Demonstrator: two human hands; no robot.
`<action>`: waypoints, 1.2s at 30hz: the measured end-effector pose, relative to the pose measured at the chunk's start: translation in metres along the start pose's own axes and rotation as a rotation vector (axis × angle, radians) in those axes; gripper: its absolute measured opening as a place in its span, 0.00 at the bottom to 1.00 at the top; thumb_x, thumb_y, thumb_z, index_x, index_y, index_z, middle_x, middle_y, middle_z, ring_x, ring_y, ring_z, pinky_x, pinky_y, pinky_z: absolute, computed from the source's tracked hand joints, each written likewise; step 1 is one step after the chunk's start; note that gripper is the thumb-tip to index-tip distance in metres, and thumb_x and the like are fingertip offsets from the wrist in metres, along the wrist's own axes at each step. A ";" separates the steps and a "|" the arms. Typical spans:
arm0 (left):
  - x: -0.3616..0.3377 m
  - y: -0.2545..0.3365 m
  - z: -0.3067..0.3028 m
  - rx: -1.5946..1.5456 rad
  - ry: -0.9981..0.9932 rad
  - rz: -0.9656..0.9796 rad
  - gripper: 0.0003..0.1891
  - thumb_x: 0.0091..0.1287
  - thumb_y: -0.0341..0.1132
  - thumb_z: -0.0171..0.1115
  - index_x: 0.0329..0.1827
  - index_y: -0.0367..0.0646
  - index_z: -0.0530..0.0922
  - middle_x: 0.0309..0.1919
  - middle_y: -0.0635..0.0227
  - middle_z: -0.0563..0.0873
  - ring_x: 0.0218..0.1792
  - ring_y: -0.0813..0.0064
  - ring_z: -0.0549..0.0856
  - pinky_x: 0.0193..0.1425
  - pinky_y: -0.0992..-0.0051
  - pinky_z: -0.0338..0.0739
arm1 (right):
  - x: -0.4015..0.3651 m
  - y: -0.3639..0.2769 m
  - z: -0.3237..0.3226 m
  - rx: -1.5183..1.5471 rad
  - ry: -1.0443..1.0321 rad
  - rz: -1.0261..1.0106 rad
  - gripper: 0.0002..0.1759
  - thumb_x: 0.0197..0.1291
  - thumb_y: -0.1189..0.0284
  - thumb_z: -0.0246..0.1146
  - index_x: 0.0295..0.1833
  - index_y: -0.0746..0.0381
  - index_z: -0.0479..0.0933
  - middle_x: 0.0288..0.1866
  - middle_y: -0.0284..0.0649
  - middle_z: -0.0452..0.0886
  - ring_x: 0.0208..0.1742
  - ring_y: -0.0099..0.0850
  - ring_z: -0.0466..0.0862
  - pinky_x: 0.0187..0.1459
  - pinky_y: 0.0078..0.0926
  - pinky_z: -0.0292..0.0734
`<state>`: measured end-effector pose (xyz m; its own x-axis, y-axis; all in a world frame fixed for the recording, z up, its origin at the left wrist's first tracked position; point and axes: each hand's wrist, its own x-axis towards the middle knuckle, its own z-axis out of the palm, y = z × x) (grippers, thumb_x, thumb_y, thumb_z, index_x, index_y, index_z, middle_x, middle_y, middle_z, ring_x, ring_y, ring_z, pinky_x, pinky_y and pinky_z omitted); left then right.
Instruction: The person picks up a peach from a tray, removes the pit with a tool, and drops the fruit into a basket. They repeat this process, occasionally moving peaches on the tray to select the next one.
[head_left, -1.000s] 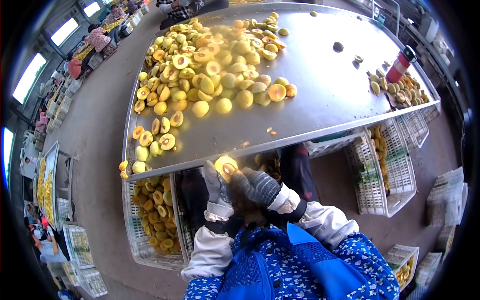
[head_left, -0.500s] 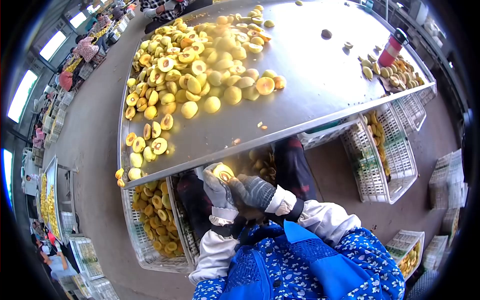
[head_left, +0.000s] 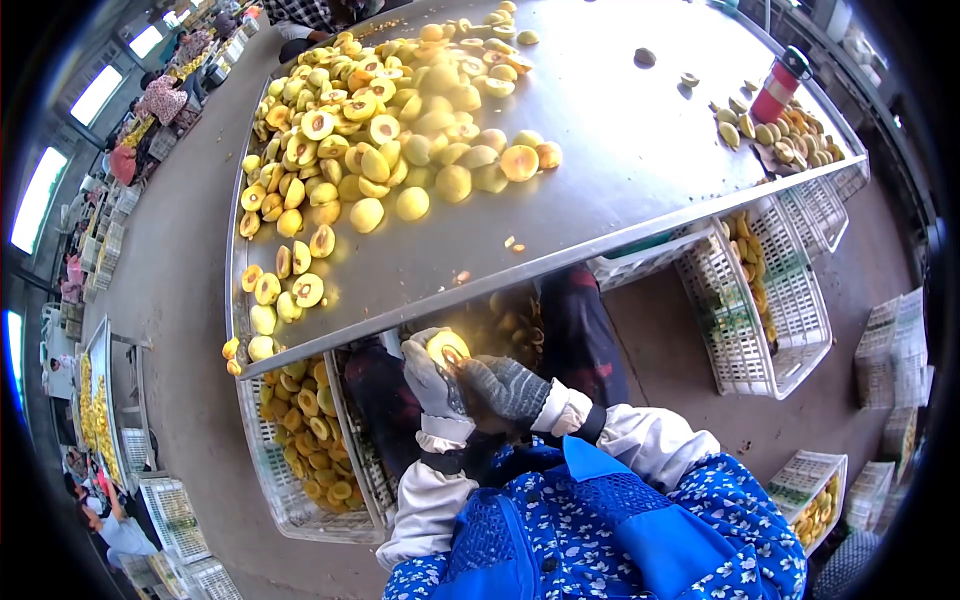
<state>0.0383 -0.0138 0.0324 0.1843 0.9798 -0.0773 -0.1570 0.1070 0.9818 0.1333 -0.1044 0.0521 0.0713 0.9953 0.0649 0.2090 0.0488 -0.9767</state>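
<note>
My left hand (head_left: pixel 435 378), in a grey glove, is wrapped round a yellow fruit half (head_left: pixel 448 347), its cut face and brown centre turned up. Close on its right, my right hand (head_left: pixel 508 385), also gloved, has its fingers pinched at the fruit's edge; whatever it grips is too small to make out. Both hands are just below the front edge of the metal table (head_left: pixel 600 170), above my lap. On the table's left part lies a large heap of yellow fruit halves (head_left: pixel 375 130).
A red bottle (head_left: pixel 778 88) stands at the table's right among smaller fruit pieces (head_left: pixel 800 140). White crates of fruit stand below, one at the left (head_left: pixel 285 500) and one at the right (head_left: pixel 735 350). Another person's sleeve (head_left: pixel 300 14) shows at the far edge; more people work at far left.
The table and the heap have shifted slightly left and up in the view. My hands still hold the fruit half, with its face turned a little differently.
</note>
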 end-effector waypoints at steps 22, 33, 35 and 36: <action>-0.006 -0.009 -0.008 0.043 -0.149 -0.094 0.29 0.73 0.56 0.39 0.36 0.37 0.78 0.29 0.65 0.82 0.29 0.76 0.80 0.37 0.77 0.77 | -0.007 0.019 -0.011 0.022 -0.066 0.204 0.24 0.69 0.54 0.46 0.42 0.65 0.75 0.35 0.56 0.80 0.39 0.54 0.79 0.39 0.41 0.73; 0.016 -0.005 -0.014 0.109 -0.480 -0.292 0.28 0.72 0.53 0.43 0.29 0.37 0.79 0.23 0.66 0.82 0.22 0.78 0.79 0.29 0.79 0.74 | -0.016 0.031 -0.012 0.350 -0.143 0.241 0.27 0.69 0.50 0.46 0.48 0.64 0.75 0.31 0.45 0.81 0.32 0.36 0.82 0.34 0.31 0.74; 0.016 0.001 -0.006 0.027 -0.351 -0.310 0.27 0.72 0.53 0.45 0.30 0.36 0.79 0.23 0.66 0.82 0.22 0.77 0.79 0.28 0.79 0.74 | -0.014 0.044 -0.005 0.380 -0.152 0.254 0.24 0.69 0.55 0.47 0.52 0.65 0.74 0.38 0.44 0.82 0.38 0.34 0.82 0.40 0.28 0.75; 0.013 0.007 -0.001 -0.015 -0.290 -0.317 0.27 0.71 0.53 0.47 0.30 0.36 0.79 0.23 0.66 0.82 0.22 0.77 0.79 0.28 0.80 0.74 | -0.013 0.052 -0.002 0.384 -0.134 0.252 0.23 0.69 0.56 0.48 0.52 0.65 0.74 0.40 0.44 0.82 0.40 0.33 0.82 0.43 0.28 0.76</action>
<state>0.0390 0.0000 0.0382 0.4907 0.8103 -0.3205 -0.0622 0.3994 0.9147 0.1448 -0.1151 0.0004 -0.0584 0.9808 -0.1863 -0.1764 -0.1938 -0.9650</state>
